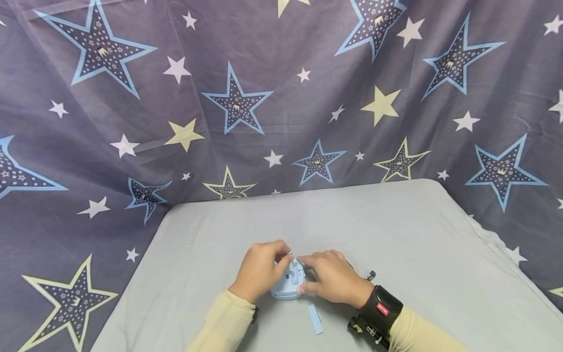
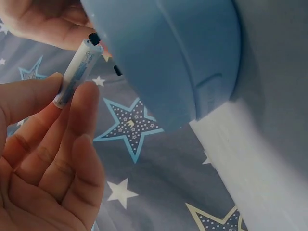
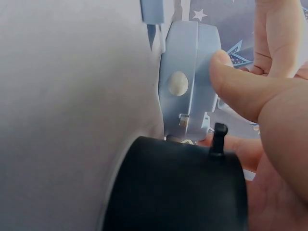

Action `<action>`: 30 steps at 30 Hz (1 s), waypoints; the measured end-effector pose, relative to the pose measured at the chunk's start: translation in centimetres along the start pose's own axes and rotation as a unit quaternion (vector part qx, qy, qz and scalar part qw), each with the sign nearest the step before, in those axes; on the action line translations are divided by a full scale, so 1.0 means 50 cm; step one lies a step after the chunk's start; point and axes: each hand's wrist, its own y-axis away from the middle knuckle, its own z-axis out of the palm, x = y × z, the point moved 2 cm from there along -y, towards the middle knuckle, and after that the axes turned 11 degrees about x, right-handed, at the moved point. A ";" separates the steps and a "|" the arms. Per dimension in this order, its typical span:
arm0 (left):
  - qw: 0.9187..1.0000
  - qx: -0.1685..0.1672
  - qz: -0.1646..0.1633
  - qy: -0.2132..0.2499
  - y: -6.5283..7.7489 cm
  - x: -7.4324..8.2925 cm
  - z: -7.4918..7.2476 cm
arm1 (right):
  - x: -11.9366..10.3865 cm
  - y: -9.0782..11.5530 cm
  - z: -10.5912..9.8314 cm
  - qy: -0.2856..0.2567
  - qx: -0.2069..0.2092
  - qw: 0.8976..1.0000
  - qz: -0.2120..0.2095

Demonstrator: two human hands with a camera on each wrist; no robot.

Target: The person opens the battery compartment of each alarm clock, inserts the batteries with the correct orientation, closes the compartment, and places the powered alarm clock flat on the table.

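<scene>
A light blue plastic device with a rounded body (image 1: 287, 292) lies on the bed-like grey surface, its battery compartment facing up. My left hand (image 1: 259, 269) pinches a small white battery (image 2: 78, 72) between thumb and fingers, above the compartment. In the left wrist view the battery's upper end is beside the device's edge; whether they touch I cannot tell. My right hand (image 1: 332, 276) grips the device's right side, the thumb (image 3: 236, 89) on its near edge and the fingers at the far side. A light blue strip-shaped cover (image 1: 314, 319) lies apart, in front of the device.
Beyond my right wrist lies a small dark cylinder (image 1: 371, 275), partly hidden by the arm. A black rounded object (image 3: 175, 187) fills the lower middle of the right wrist view. Star-patterned cloth (image 1: 286, 98) hangs behind the grey surface (image 1: 211, 234) and along its sides.
</scene>
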 end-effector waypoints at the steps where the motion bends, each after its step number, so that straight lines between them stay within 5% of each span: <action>1: 1.000 0.001 0.001 -0.002 0.000 0.000 0.001 | 0.000 0.000 0.000 0.000 0.000 1.000 -0.001; 30: 0.999 -0.022 0.001 -0.033 0.010 -0.007 0.034 | 0.005 0.000 0.004 0.007 0.008 1.000 -0.014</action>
